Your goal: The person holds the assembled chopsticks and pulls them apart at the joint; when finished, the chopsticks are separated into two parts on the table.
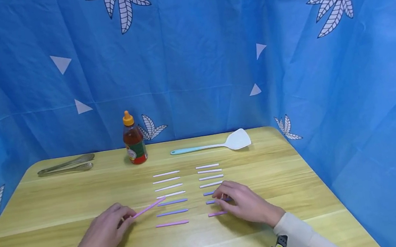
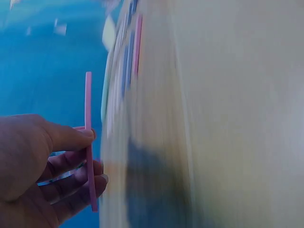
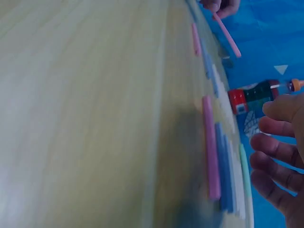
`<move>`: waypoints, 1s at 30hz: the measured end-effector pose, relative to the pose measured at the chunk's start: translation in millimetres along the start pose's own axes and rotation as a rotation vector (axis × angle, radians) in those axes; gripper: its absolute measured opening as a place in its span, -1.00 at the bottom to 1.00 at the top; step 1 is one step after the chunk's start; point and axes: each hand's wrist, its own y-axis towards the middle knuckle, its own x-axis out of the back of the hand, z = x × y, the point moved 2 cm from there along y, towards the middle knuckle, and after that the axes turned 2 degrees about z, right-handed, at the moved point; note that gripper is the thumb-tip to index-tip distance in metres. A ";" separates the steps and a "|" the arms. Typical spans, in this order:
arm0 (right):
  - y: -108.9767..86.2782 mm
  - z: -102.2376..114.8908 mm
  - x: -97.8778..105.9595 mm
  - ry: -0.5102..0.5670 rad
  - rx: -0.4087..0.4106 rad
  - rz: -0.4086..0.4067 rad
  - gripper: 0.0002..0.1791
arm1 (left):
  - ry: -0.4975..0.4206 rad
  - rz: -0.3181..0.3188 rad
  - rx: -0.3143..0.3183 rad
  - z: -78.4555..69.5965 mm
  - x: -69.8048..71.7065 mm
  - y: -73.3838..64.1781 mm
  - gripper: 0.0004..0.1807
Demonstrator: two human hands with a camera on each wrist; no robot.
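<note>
My left hand (image 1: 108,227) pinches a thin pink stick (image 1: 149,208) between thumb and fingers. In the left wrist view this pink stick (image 2: 89,104) stands out past the fingertips, raised off the table. A left column of sticks lies beside it, with white ones, purple-blue sticks (image 1: 172,212) and a pink stick (image 1: 172,223) nearest me. Over the near end of the right column hovers my right hand (image 1: 244,203), its fingers (image 3: 280,147) loosely bent and holding nothing. It partly hides the blue sticks and the near pink stick (image 1: 217,213) there.
Along the back of the wooden table (image 1: 61,200) lie metal tongs (image 1: 68,164) and a white spatula (image 1: 237,139) with a mint handle. Between them stands a red sauce bottle (image 1: 135,144) with an orange cap. A blue patterned curtain (image 1: 189,58) hangs behind.
</note>
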 end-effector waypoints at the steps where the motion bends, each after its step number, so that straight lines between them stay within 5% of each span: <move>1: 2.4 2.6 0.5 0.031 -0.012 0.009 -0.79 | -0.008 0.010 -0.025 -8.8 -2.9 2.1 -0.90; 6: 14.3 14.7 -1.2 0.143 -0.039 0.049 -0.68 | -0.036 0.038 -0.160 -47.5 -19.9 8.3 -0.87; 15: 25.2 29.7 -9.5 0.074 0.101 0.071 -0.75 | -0.066 -0.059 -0.361 -89.9 -43.0 18.3 -0.85; 22: 23.7 27.9 -12.7 0.050 0.132 0.071 -0.83 | -0.073 -0.107 -0.406 -99.6 -49.0 24.4 -0.86; 30: 22.9 25.6 -13.8 0.006 0.175 0.097 -0.84 | -0.078 -0.135 -0.377 -99.1 -54.7 27.1 -0.86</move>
